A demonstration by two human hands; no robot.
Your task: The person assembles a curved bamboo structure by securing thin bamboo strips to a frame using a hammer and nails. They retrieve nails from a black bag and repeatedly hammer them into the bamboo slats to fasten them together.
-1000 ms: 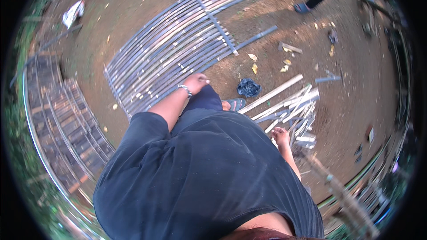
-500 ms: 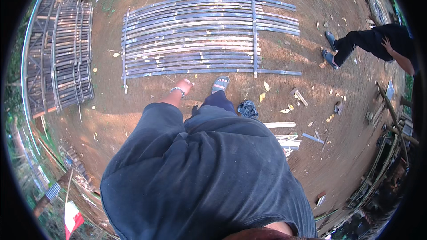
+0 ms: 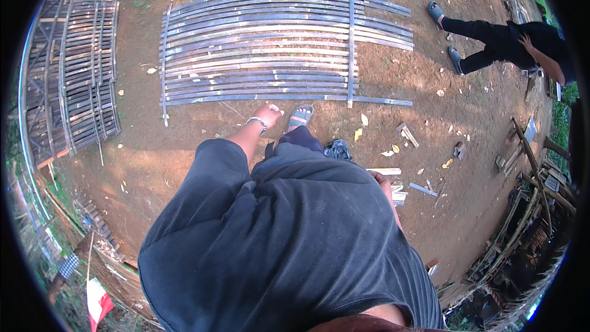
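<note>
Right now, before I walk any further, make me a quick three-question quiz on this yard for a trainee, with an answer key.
1. True or false: the crumpled black plastic bag lies on top of the flat slatted panel of grey-brown bamboo.

2. Choose one. The panel lies:
A) leaning against a post
B) flat on the bare brown earth
C) across a table

3. Fill in the blank: a pale patterned band circles the wrist of the person's ____ hand.

Key:
1. False; the bag is on the earth, apart from the panel.
2. B
3. left
</note>
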